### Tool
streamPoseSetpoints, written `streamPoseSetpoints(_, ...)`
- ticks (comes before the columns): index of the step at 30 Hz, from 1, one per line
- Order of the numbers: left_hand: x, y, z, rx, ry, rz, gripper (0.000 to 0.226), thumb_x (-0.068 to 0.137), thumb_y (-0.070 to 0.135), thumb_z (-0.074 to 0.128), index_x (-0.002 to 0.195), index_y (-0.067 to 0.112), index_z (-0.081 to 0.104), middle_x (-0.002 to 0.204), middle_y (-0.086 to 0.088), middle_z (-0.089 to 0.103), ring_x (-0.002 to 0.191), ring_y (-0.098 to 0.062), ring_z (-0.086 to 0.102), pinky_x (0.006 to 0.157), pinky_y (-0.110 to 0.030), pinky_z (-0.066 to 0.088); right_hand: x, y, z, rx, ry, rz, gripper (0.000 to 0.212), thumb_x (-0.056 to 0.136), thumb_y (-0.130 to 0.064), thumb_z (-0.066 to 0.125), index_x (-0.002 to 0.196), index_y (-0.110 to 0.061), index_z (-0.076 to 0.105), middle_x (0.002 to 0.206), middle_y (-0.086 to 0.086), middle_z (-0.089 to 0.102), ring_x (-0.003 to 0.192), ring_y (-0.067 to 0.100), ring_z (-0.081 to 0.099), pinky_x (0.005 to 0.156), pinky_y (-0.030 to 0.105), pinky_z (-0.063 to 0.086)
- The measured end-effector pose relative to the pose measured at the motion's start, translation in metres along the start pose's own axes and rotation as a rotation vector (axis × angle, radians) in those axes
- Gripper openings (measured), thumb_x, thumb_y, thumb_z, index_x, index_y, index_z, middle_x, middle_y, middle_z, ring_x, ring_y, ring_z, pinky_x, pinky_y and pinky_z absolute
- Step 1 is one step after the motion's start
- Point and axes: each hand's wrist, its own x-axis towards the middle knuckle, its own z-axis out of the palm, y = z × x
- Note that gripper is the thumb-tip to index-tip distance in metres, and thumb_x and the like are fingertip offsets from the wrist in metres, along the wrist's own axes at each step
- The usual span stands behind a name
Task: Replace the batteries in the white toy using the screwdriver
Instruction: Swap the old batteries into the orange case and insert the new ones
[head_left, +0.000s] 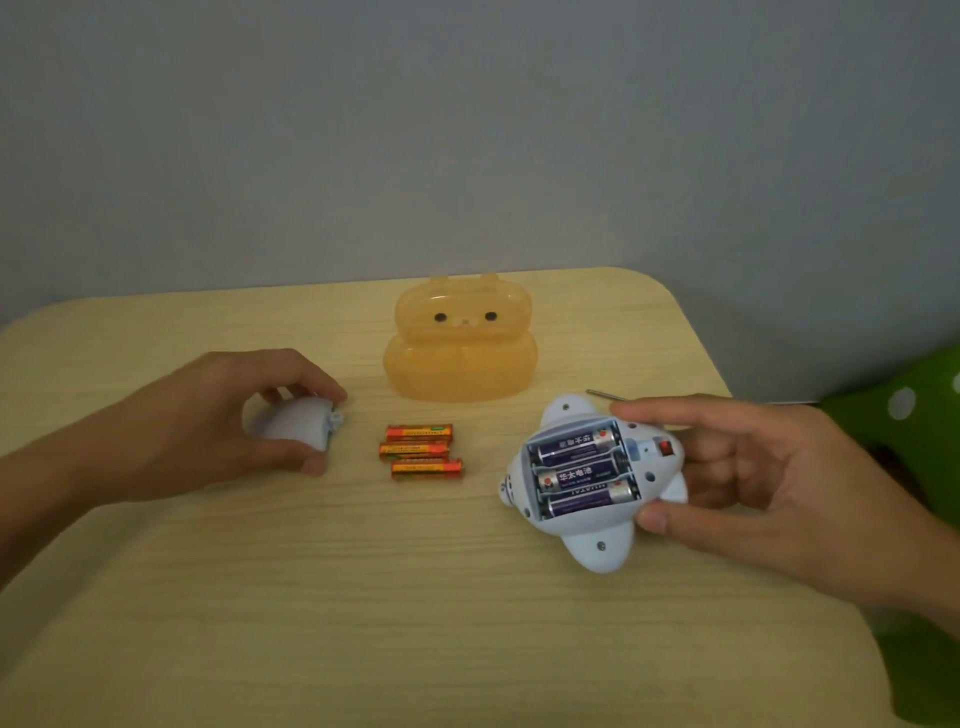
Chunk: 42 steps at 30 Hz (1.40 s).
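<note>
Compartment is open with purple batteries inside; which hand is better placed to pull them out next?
Likely the left hand: the right hand grips the white toy, steadying it. The left hand holds only the cover, which it can put down on the table.

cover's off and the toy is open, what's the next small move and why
Probably set the battery cover down from the left hand and pull out the first purple battery. The white toy, held in the right hand, has all three in it, and three orange batteries wait on the table.
</note>
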Motion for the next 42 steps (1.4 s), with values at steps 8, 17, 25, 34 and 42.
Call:
streamPoseSetpoints(8,0.009,0.059,-0.013,-0.006,0.087,0.178,0.059,0.072,0.084,0.068,0.124,0.056,0.061,0.126,0.027,0.061,0.119,-0.006,0.063,0.093,-0.038,0.054,-0.001,0.004,0.003,0.025,0.008,0.017,0.061,0.068,-0.017,0.088,0.126,-0.028,0.073,0.104,0.004,0.085,0.095,0.036,0.081,0.086,0.039,0.066)
streamPoseSetpoints(17,0.048,0.156,0.038,0.135,0.074,0.535,0.046,0.088,0.067,0.063,0.122,0.037,0.066,0.121,0.01,0.051,0.102,-0.012,0.058,0.082,-0.032,0.053,-0.004,0.005,0.003,-0.011,0.016,0.061,0.065,0.072,-0.012,0.086,0.133,-0.024,0.066,0.108,0.001,0.084,0.096,0.027,0.082,0.086,0.04,0.066)
streamPoseSetpoints(25,0.057,0.159,0.049,0.071,0.056,0.597,0.038,0.092,0.063,0.058,0.115,0.033,0.06,0.112,0.013,0.048,0.095,-0.007,0.052,0.074,-0.02,0.044,-0.008,0.01,0.001,0.013,0.013,0.048,0.064,0.08,0.008,0.084,0.132,-0.028,0.07,0.112,0.002,0.083,0.097,0.027,0.082,0.085,0.034,0.065)
streamPoseSetpoints(34,0.061,0.151,0.052,-0.045,0.219,0.698,0.012,0.095,0.016,0.072,0.102,0.019,0.062,0.103,0.006,0.068,0.091,-0.017,0.065,0.071,-0.037,0.054,-0.007,0.015,0.0,0.051,0.036,0.049,0.065,0.074,-0.011,0.086,0.135,-0.02,0.066,0.113,0.0,0.083,0.098,0.025,0.082,0.084,0.033,0.064)
streamPoseSetpoints(42,0.094,0.126,0.016,-0.545,0.386,0.359,0.017,0.088,0.021,0.079,0.105,0.024,0.076,0.098,0.009,0.08,0.092,-0.012,0.078,0.089,-0.029,0.062,-0.007,0.019,0.0,0.075,0.059,0.035,0.065,0.071,-0.01,0.086,0.132,-0.024,0.068,0.112,-0.002,0.084,0.097,0.027,0.082,0.082,0.031,0.065)
